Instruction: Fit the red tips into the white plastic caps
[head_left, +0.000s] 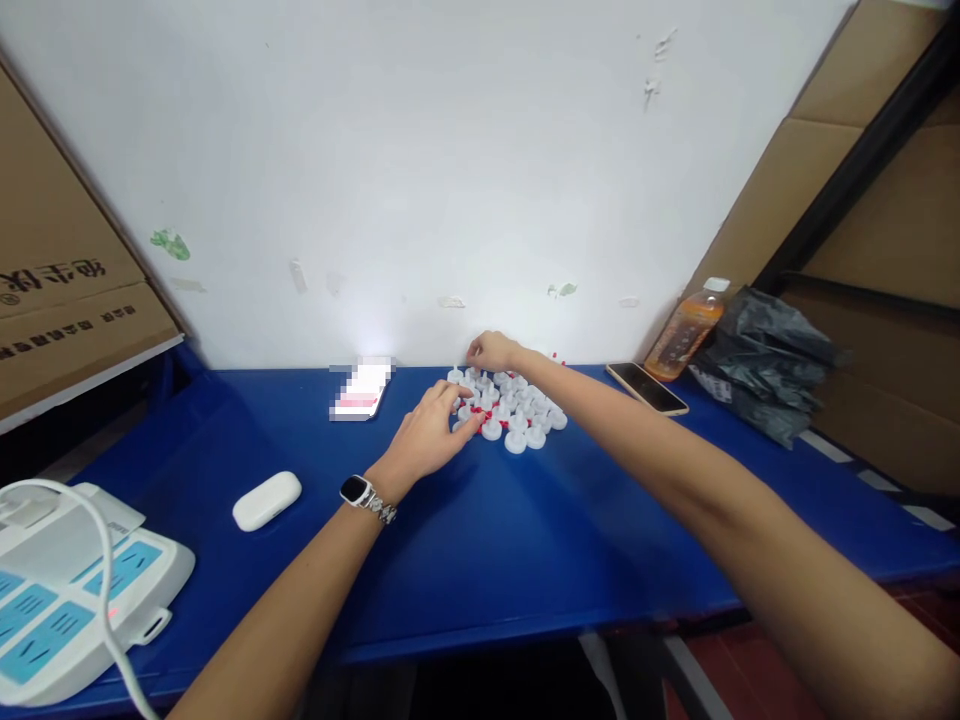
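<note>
White plastic caps [517,408], with small red pieces [487,415] scattered among them, lie clustered on the blue table [525,540] near the white wall. The left hand [431,428] rests at the cluster's near left edge, fingers loosely curled onto the caps, while the right hand [491,352] pinches something tiny at the far edge; what it grips is too small to tell. Well apart lie an earbud case [266,500], a phone [646,388] and an orange bottle [686,332].
</note>
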